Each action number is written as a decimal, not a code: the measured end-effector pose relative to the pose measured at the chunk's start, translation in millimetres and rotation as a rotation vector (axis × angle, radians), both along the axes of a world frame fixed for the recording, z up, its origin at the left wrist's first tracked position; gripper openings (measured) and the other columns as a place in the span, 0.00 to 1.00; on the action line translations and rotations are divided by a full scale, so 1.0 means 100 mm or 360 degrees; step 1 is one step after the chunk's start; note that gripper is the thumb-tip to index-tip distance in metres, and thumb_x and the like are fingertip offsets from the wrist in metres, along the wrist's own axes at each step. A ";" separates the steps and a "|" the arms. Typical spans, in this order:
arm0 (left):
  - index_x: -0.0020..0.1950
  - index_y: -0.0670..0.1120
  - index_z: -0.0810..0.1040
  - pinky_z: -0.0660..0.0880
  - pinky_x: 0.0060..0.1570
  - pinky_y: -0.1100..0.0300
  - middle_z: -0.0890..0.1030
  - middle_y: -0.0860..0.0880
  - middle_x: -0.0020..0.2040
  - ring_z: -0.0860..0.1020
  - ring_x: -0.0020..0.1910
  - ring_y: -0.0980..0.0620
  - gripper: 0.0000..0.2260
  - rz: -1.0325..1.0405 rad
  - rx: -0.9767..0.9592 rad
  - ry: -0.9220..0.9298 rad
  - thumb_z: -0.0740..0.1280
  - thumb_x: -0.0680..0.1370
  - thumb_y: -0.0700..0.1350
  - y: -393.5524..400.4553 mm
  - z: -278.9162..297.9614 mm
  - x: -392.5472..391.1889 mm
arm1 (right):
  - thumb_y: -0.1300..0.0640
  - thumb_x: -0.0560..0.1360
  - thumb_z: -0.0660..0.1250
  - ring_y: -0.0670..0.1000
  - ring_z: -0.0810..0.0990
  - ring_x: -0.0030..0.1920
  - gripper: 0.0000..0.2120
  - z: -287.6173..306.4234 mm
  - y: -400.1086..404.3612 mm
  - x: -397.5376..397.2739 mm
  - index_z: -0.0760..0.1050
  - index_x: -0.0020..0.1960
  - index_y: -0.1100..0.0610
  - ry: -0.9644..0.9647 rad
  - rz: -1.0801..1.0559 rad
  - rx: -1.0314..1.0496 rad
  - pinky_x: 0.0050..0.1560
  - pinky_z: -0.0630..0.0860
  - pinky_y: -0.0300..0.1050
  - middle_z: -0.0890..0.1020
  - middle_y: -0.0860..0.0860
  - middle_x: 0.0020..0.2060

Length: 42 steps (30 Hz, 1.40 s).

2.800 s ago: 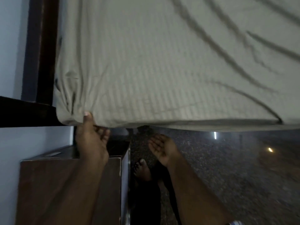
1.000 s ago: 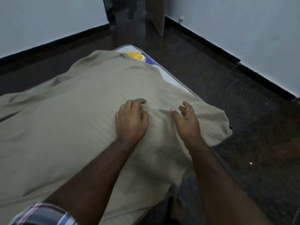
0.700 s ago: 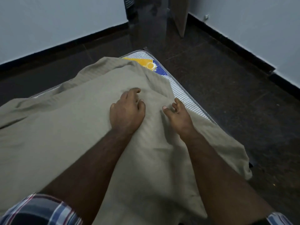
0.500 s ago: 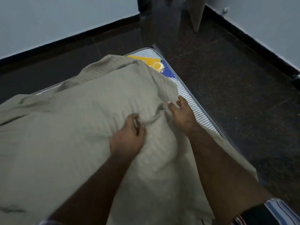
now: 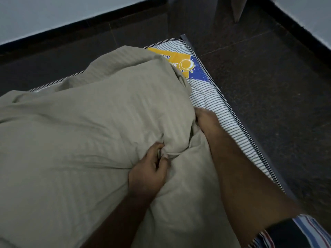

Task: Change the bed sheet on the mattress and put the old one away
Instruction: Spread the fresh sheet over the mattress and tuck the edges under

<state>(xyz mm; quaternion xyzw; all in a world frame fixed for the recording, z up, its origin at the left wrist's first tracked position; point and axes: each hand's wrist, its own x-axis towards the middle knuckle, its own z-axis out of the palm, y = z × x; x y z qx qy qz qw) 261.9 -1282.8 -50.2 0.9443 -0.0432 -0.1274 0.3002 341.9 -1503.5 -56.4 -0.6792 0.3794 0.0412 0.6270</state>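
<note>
Head view, both hands (left, right) now bunching sheet, more striped mattress bared

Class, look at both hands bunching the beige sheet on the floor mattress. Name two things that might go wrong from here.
1. The left hand and right hand grip only a small bunch of the sheet; most still lies spread, so it may drag or snag as it comes off.
2. Loose sheet could spill onto the floor beside the mattress and get underfoot.
</note>
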 end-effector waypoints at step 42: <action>0.44 0.47 0.77 0.74 0.49 0.55 0.82 0.41 0.53 0.79 0.54 0.41 0.12 0.0148 0.0320 0.0490 0.68 0.72 0.55 2.31 1.67 0.19 | 0.47 0.73 0.73 0.60 0.82 0.52 0.16 2.41 0.93 -0.39 0.82 0.57 0.54 -0.0051 0.0430 -0.1236 0.55 0.79 0.54 0.85 0.55 0.52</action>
